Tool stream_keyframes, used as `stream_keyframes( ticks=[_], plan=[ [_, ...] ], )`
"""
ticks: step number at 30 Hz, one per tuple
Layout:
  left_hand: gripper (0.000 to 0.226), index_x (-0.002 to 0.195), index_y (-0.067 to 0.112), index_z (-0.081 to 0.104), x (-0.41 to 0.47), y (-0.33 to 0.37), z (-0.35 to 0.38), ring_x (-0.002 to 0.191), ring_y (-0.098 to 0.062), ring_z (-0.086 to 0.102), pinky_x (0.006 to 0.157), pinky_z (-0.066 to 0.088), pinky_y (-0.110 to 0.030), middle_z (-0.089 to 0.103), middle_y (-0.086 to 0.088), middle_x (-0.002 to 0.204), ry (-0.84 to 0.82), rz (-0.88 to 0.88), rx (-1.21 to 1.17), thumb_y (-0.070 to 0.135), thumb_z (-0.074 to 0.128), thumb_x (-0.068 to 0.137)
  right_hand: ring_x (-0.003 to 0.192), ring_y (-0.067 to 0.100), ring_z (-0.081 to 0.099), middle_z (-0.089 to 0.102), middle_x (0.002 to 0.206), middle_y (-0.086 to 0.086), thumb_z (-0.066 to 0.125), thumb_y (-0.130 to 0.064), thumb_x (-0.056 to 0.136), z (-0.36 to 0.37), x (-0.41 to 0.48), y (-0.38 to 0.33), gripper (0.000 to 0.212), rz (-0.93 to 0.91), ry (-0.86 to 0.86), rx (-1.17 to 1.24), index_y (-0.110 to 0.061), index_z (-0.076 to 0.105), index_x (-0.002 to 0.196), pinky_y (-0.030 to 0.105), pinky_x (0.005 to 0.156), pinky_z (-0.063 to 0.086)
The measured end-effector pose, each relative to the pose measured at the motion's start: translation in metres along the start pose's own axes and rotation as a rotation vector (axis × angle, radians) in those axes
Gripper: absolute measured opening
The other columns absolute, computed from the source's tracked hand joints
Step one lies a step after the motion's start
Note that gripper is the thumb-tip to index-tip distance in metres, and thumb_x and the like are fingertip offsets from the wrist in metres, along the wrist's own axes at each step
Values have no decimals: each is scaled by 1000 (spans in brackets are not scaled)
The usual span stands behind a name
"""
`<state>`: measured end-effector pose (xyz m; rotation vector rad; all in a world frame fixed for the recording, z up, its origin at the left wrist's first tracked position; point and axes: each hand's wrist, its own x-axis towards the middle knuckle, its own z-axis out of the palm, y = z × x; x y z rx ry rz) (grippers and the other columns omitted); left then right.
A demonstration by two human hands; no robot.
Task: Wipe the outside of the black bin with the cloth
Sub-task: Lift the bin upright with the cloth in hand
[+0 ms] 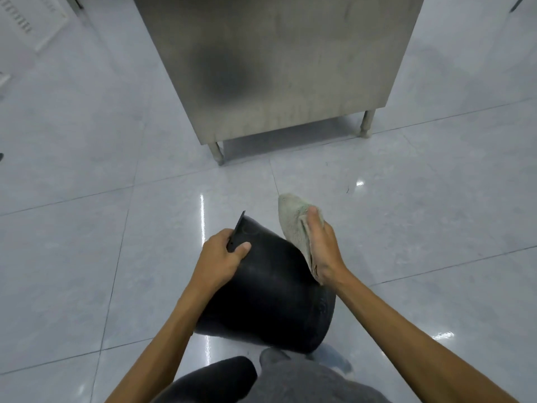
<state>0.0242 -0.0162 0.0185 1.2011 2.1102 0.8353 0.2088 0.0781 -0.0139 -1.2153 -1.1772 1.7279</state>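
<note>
Presently the wiping step is in hand. The bin [270,286] is held tilted above the floor [87,228], just in front of the person's knees [220,376]. Its rim end points far and left, and its other end is near and right.

Left hand [220,257]: fingers curled over the rim at the far-left end, thumb on the outer wall. It grips firmly and steadies the bin.

Right hand [322,251]: laid over the cloth [293,219], fingers mostly straight, pressing it flat against the bin's right outer side. The far end of the cloth runs past the bin's edge and hangs free. Whether the thumb pinches the cloth from beneath cannot be told.

A steel cabinet [276,68] on short legs stands far, well apart from the work.

Judgement: only the right flank is under the cloth; how much of the wall is already wiped cannot be judged. The top face towards the camera and the left side under the left forearm look uncovered. The next move calls for a stroke along the wall under steady pressure. The left hand would then need to turn the bin and shift its hold, so the patch under that grip can also be wiped.
</note>
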Motion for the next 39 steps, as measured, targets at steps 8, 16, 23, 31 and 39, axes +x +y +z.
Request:
stream_keyframes(
  ticks=[8,16,23,31,39],
  plan=[
    [26,117,23,52,-5,36,7,89,-34,64,77,53,-47,69,-3,97,-16,282,496,41,54,99,123,32,66,72,128,15,37,-67,101,-3,3,-26,71,151,11,513,-13,67,134,48,111,48],
    [25,122,20,48,-9,18,37,78,-34,67,63,51,-40,71,2,95,19,530,729,35,44,103,111,28,73,76,117,16,28,-64,105,20,13,-31,70,37,-120,327,-14,73,121,41,94,57],
    [22,107,17,63,-13,-4,54,41,-26,56,37,30,-26,65,5,63,77,715,870,29,66,88,158,7,4,14,172,-11,28,-71,102,27,31,-16,72,-275,-110,-508,-34,24,163,41,129,11],
    [16,98,15,67,-24,-34,71,39,-19,52,35,40,-26,62,5,62,-2,722,859,28,69,91,160,25,-10,3,174,-4,37,-32,111,15,27,21,50,-401,-157,-1076,-20,37,160,49,129,11],
    [53,105,20,57,-38,-35,45,74,-20,65,59,47,-33,68,3,93,-142,526,817,65,32,98,159,35,-2,5,174,3,48,-21,104,18,23,16,53,-392,-137,-1241,-11,42,156,52,127,19]
  ],
)
